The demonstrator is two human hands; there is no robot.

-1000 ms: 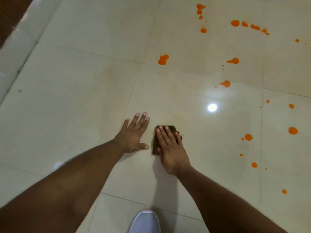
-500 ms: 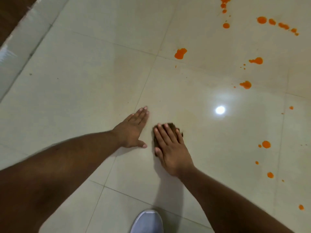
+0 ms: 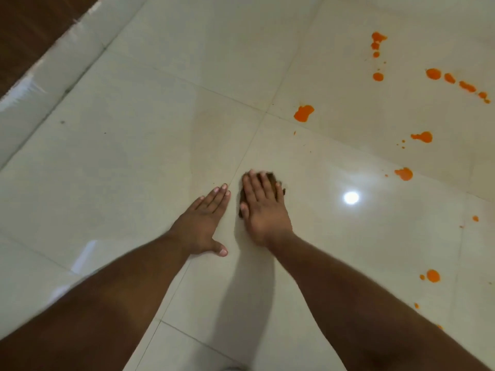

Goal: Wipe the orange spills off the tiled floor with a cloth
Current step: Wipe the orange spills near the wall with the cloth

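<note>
Nearest the camera, 2 bare forearms reach forward over the glossy tiled floor [image 3: 134,162]; the white shoe tip that showed at the bottom edge 0.5 s ago is now almost out of the picture. The left hand [image 3: 201,223] lies flat on the floor, palm down, fingers straight and held close together, thumb out to the side, holding nothing, much as it lay 0.5 s ago. Just beside it, on the other side of a grout line, the right hand [image 3: 263,207] presses flat on the dark brown cloth [image 3: 272,179] with straight, slightly spread fingers. The cloth lies under the fingers and palm, so only its far edge and a strip by the thumb show; its long axis seems to run away from the person, along the fingers, though most of it is hidden. Compared with the earlier frame, hand and cloth sit a little farther forward, nearer the tile joint. Beyond them a lamp's round glare shines on the tile. Farther out and to the right lie the orange spills [image 3: 303,113], well apart from the cloth: 1 large blot at the tile corner, smaller drops trailing right. At far left runs a pale skirting edge [image 3: 53,76].
</note>
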